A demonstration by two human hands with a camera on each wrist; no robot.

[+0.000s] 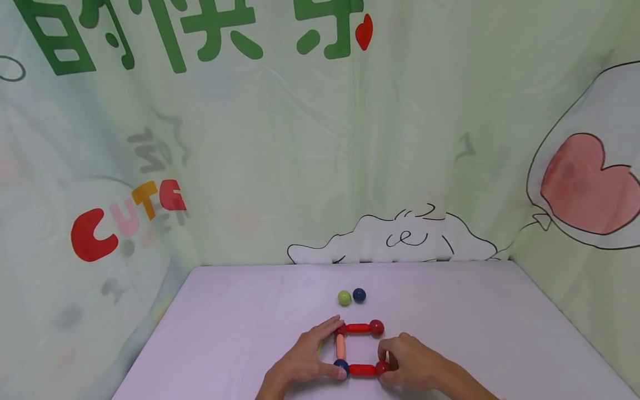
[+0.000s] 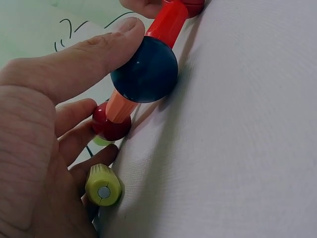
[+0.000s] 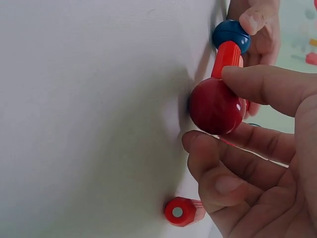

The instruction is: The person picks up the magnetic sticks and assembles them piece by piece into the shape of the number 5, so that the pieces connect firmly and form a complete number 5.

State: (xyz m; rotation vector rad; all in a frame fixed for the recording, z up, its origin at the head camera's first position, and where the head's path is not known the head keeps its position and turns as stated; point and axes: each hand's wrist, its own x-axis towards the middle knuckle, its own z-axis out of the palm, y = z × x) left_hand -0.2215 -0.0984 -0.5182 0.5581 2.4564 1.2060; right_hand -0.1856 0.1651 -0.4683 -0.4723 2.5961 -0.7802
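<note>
A three-sided magnetic ball-and-rod frame lies on the table. Its left side is a salmon rod [image 1: 341,347] between a blue ball [image 2: 144,70] and a red ball [image 2: 111,121]. From these, two red rods [image 1: 358,328] run rightward, each ending in a red ball. My left hand [image 1: 307,355] holds the left side, thumb on the blue ball and fingertips at the far red ball. My right hand [image 1: 417,361] grips the near right red ball [image 3: 217,106] between thumb and fingers. A yellow-green rod [image 2: 103,185] lies beside my left fingers.
Beyond the frame, a light green ball [image 1: 344,298] and a dark blue ball [image 1: 359,295] stand side by side. A loose red rod [image 3: 183,211] lies near my right fingers. Printed curtains [image 1: 310,155] rise behind the pale table [image 1: 240,311].
</note>
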